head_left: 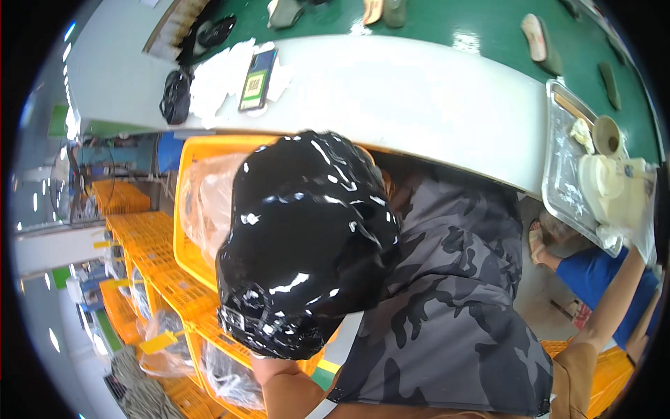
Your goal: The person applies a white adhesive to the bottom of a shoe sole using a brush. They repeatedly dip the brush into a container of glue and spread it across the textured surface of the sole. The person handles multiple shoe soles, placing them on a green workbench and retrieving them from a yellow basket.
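Observation:
A large, glossy black puffy item [307,216], its kind unclear, fills the middle of the head view. It hangs over a yellow crate and my lap, crinkled at its lower end. My left hand [269,364] is against that lower end, gripping it from below; its fingers are hidden behind the black material. My right arm [607,307], in a brown sleeve, stretches out to the right, towards a metal tray [558,188]. A whitish plastic container [631,185] and clear plastic cover the right hand, so its fingers cannot be seen.
A white table [419,91] runs across the front, bearing a phone [258,77] on white paper and a black object [176,96]. Shoe soles [537,42] lie on a green surface beyond. Yellow crates [192,195] line the left. A person in blue trousers [593,279] sits at right.

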`<state>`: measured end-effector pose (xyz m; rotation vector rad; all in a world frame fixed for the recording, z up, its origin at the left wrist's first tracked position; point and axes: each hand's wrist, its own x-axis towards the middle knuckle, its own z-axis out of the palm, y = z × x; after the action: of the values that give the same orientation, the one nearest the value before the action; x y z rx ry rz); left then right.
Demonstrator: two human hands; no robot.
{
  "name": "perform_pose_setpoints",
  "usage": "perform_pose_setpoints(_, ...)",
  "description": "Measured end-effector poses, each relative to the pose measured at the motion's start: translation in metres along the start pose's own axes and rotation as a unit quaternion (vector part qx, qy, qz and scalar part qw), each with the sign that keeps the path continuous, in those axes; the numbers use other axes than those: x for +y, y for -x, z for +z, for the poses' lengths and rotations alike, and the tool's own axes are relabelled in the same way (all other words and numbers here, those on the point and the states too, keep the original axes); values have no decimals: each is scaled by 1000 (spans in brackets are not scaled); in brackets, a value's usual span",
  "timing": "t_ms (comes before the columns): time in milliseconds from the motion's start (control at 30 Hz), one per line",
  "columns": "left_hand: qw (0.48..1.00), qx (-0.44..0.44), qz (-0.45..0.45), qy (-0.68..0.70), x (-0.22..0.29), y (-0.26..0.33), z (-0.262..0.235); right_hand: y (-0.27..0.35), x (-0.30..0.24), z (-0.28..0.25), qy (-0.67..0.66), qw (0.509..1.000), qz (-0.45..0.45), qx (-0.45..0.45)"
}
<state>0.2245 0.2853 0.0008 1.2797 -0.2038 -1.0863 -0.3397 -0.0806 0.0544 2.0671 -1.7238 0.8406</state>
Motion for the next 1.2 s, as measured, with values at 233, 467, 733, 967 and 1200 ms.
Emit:
perform_pose_setpoints(233,962,-101,107,232,-13,-120,63,-5,58,26,-325,932,160,-9)
perform_pose_setpoints(467,931,7,63,358,-32,-194,143,-1,73,25,-328,920,215,-12)
perform_pose_setpoints(733,863,-124,105,478,-74,-182,185,-2,67,20,-337,924,180,-23)
perform_pose_setpoints(967,913,144,202,322,-104,-196,182,0,57,20,-357,913,197,-27)
perform_pose_setpoints(1200,899,317,288,89,-94,-178,151,3,46,21,-378,907,188,7)
